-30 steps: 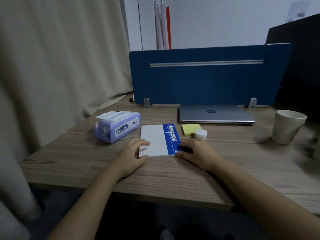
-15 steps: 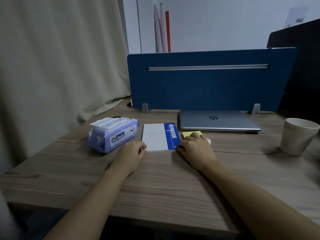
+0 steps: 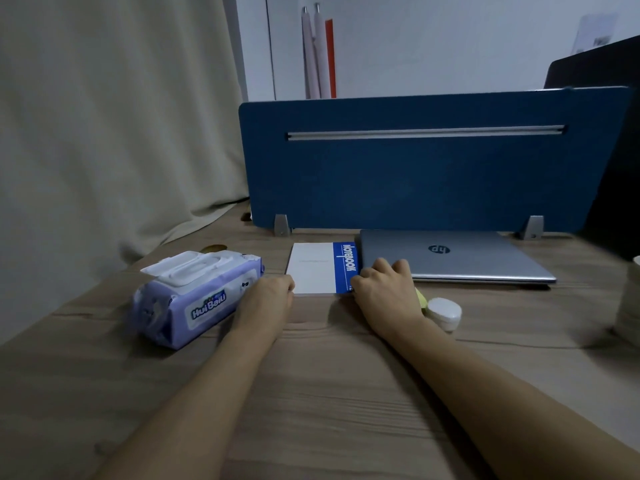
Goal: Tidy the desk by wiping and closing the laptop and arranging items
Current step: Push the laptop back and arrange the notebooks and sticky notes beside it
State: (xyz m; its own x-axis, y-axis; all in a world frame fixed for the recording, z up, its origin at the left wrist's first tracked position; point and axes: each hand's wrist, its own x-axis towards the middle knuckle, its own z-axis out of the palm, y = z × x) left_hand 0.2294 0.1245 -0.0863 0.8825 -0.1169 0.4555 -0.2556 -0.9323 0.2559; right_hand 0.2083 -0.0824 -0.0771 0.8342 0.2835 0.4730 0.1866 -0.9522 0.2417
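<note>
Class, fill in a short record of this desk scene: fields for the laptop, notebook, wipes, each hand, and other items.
laptop: silver laptop, lid closed, by the blue divider
notebook: notebook, flat, left of the laptop
wipes: wet wipes pack, left of the notebook
left hand: left hand at the notebook's near left corner
right hand: right hand at its near right corner
other: sticky notes, small white jar, paper cup

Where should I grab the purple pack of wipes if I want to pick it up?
Hold the pack of wipes around its middle, coming from above, fingers on one long side and thumb on the other. It lies flat on the desk, its sides look soft, and the white lid on top may pop open if pulled. The left hand is nearest.
</note>
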